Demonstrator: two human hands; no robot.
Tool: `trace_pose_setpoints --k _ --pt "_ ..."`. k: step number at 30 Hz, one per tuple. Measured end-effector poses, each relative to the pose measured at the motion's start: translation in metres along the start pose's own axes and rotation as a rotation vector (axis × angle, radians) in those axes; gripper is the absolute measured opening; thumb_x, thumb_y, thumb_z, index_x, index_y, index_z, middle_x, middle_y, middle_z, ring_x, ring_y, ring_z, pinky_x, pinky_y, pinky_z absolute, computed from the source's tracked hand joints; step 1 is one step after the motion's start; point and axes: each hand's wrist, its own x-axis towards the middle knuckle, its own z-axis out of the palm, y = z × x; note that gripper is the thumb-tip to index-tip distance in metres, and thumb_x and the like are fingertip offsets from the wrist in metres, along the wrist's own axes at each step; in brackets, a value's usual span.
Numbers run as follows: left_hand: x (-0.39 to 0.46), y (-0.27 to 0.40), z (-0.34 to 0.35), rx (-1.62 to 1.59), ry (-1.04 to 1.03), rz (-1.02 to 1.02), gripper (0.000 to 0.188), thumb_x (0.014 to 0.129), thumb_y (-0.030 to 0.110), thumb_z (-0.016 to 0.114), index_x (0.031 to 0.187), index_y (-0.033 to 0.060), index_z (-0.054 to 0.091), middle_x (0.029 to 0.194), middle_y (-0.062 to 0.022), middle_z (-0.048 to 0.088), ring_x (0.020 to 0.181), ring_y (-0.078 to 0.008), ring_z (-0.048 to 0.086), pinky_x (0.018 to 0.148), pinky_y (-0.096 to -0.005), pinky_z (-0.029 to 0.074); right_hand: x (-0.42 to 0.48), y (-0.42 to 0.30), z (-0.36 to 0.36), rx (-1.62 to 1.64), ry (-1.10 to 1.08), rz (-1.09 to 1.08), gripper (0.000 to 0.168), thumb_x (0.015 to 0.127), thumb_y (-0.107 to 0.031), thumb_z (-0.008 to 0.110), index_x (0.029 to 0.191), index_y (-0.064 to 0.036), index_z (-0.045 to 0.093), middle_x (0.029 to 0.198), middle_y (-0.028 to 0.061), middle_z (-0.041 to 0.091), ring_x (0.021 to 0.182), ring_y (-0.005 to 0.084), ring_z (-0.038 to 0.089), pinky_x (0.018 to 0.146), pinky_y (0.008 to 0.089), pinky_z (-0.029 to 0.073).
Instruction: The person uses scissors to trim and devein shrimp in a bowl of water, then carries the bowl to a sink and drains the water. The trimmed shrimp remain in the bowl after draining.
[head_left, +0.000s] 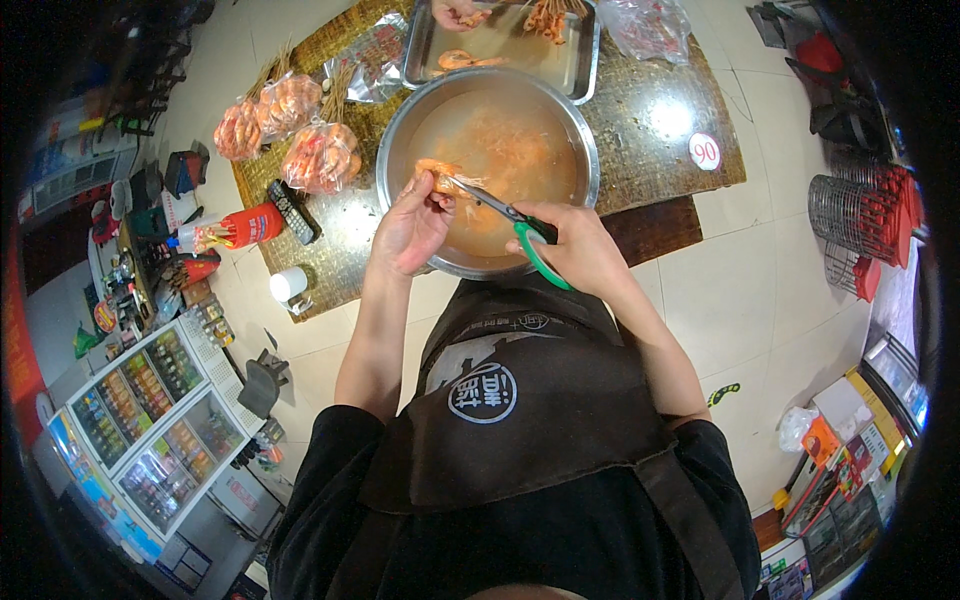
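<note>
Over the left side of a round metal basin, my left hand pinches an orange shrimp between thumb and fingers. My right hand grips green-handled scissors by their loops. The scissor tips reach the shrimp's head end, among its pale feelers; whether the blades touch it I cannot tell. Cloudy water fills much of the basin, and orange bits float or lie in it. Behind the basin is a metal tray with a large shrimp and several skewered shrimp.
Another person's hand holds an orange piece over the tray. Bagged shrimp on skewers lie on the left of the table, near a remote control, a red container and a white cup. A plastic bag lies at the back right.
</note>
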Motion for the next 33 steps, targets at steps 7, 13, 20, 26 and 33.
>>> trace_pose_setpoints --k 7,13,20,26,33 --pt "0.005 -0.003 -0.010 -0.033 0.064 -0.068 0.017 0.096 0.014 0.056 0.110 0.0046 0.059 0.101 -0.0072 0.062 0.083 -0.0141 0.057 0.073 -0.0258 0.051 -0.002 0.000 -0.001 -0.040 -0.057 0.123 0.047 0.077 -0.030 0.077 0.111 0.000 0.066 0.096 0.0230 0.067 0.089 0.0328 0.068 0.079 0.0364 0.051" --pt "0.010 -0.008 -0.016 -0.045 0.109 -0.089 0.019 0.097 0.013 0.054 0.114 0.0062 0.057 0.099 -0.0069 0.061 0.080 -0.0137 0.056 0.072 -0.0253 0.050 0.000 0.034 0.011 -0.164 -0.005 0.245 0.044 0.080 -0.033 0.073 0.111 -0.003 0.066 0.093 0.0218 0.068 0.087 0.0365 0.066 0.078 0.0411 0.049" --pt "0.011 -0.004 -0.019 0.087 0.060 -0.015 0.018 0.097 0.013 0.055 0.114 0.0082 0.057 0.098 -0.0049 0.061 0.078 -0.0115 0.055 0.074 -0.0245 0.047 -0.016 0.029 -0.001 -0.277 0.079 0.119 0.045 0.079 -0.037 0.073 0.115 -0.012 0.064 0.087 0.0096 0.066 0.083 0.0272 0.063 0.081 0.0388 0.038" --pt "0.010 -0.011 0.001 0.175 0.149 -0.027 0.014 0.096 0.014 0.057 0.108 0.0072 0.058 0.090 -0.0014 0.059 0.077 -0.0101 0.052 0.073 -0.0242 0.045 -0.011 0.016 -0.005 -0.387 -0.018 0.075 0.047 0.078 -0.036 0.074 0.117 -0.013 0.063 0.086 0.0086 0.064 0.089 0.0259 0.061 0.085 0.0388 0.036" --pt "0.007 -0.011 0.010 0.242 0.173 -0.044 0.012 0.095 0.016 0.058 0.105 0.0082 0.059 0.089 0.0003 0.059 0.077 -0.0095 0.051 0.072 -0.0239 0.044 -0.001 0.012 -0.006 -0.345 -0.062 0.070 0.047 0.078 -0.034 0.076 0.115 -0.008 0.064 0.090 0.0113 0.067 0.090 0.0285 0.063 0.086 0.0402 0.041"
